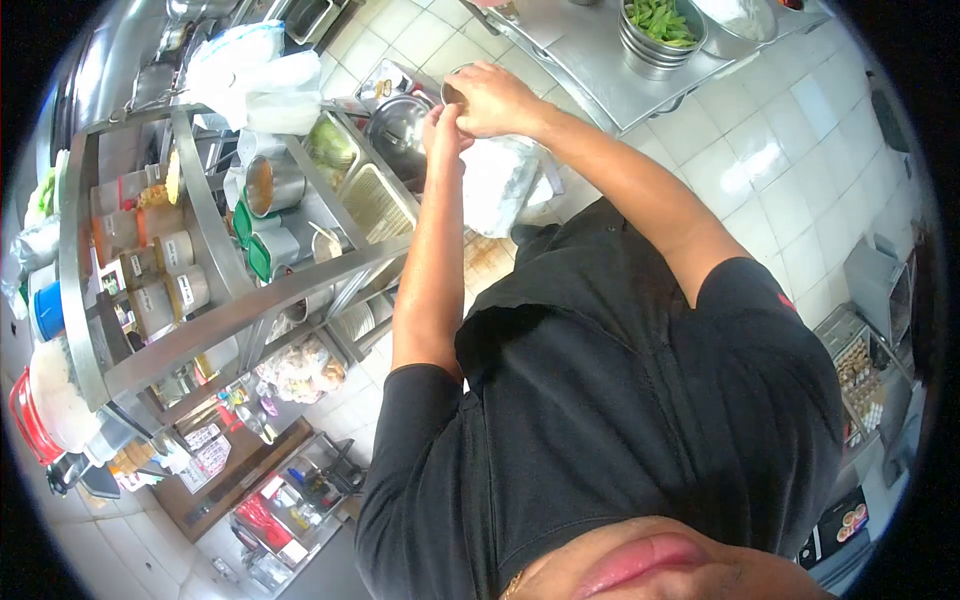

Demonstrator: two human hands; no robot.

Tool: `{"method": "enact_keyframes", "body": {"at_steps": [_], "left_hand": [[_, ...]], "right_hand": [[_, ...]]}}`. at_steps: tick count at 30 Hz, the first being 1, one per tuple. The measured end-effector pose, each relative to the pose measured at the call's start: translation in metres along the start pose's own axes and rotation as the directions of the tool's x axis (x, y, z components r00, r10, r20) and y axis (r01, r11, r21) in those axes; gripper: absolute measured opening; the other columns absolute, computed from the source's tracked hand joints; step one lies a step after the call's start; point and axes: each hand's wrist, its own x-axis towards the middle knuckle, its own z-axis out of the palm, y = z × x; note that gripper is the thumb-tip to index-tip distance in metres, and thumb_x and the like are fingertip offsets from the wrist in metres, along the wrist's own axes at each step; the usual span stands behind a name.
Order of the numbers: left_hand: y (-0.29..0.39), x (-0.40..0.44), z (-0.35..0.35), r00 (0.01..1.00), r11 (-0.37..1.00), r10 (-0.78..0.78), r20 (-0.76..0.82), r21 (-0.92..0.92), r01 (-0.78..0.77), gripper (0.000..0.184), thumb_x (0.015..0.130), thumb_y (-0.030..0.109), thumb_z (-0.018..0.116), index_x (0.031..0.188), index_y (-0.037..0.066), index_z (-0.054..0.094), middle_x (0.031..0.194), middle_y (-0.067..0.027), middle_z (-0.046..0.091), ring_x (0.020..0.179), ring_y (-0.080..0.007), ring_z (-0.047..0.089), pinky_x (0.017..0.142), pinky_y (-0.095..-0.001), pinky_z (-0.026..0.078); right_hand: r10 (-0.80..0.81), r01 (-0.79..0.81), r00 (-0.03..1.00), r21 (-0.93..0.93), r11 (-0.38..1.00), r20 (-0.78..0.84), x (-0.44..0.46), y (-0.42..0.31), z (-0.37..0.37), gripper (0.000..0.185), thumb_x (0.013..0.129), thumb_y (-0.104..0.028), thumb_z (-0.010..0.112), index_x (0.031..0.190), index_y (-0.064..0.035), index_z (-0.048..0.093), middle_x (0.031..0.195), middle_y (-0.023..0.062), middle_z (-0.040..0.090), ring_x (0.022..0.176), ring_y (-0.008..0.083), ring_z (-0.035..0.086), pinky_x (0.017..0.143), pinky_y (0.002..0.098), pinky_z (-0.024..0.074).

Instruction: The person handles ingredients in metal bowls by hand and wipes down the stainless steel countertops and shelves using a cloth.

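In the upper middle, my right hand (pixel 495 100) has its fingers curled round a small round metal container (pixel 449 92), of which only part of the rim and side shows. Just below it, my left hand (pixel 443 135) is raised with its fingers drawn together against the container or the right hand; what they pinch, if anything, is hidden. A shiny steel bowl (pixel 398 125) lies beyond my hands to the left. Under my wrists hangs or rests a white plastic bag (pixel 497 185).
To the left, a steel shelf frame (pixel 255 290) bears labelled tubs (pixel 180 250) and a metal pot (pixel 273 187). A perforated tray (pixel 378 202) adjoins it. At the upper right, a steel table (pixel 590 75) carries a container of green vegetables (pixel 660 25). Tiled floor (pixel 760 160) lies to the right.
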Motion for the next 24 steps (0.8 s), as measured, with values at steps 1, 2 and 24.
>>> {"method": "enact_keyframes", "body": {"at_steps": [1,2,24], "left_hand": [[-0.007,0.001,-0.001,0.998,0.998,-0.03,0.062,-0.049,0.033,0.052,0.079,0.03,0.059,0.12,0.001,0.047,0.091,-0.0109,0.06,0.063,-0.0158,0.057,0.054,-0.0262,0.049],[-0.013,0.002,-0.001,0.994,0.991,-0.065,0.084,-0.108,0.074,0.052,0.079,0.03,0.06,0.121,0.002,0.047,0.09,-0.0093,0.058,0.063,-0.0165,0.057,0.054,-0.0276,0.05],[-0.023,-0.031,0.135,0.92,0.94,-0.113,0.376,-0.259,0.222,0.045,0.081,0.018,0.055,0.118,-0.004,0.043,0.1,-0.0183,0.055,0.075,-0.0255,0.062,0.062,-0.0323,0.056]], "right_hand": [[-0.074,0.083,0.989,0.066,0.994,-0.132,-0.001,-0.003,-0.009,0.033,0.071,-0.019,0.058,0.099,-0.0023,0.063,0.094,0.0178,0.064,0.096,0.0347,0.058,0.088,0.0432,0.0451],[-0.047,0.08,0.979,0.159,0.984,-0.2,0.0,-0.004,-0.015,0.031,0.072,-0.018,0.057,0.099,-0.0024,0.064,0.092,0.0178,0.065,0.095,0.0347,0.058,0.087,0.043,0.0455],[0.323,-0.223,0.68,0.234,0.946,-0.659,-0.098,0.077,-0.166,0.035,0.084,-0.024,0.064,0.113,-0.0046,0.063,0.107,0.0129,0.066,0.1,0.0236,0.062,0.087,0.0347,0.0475]]}}
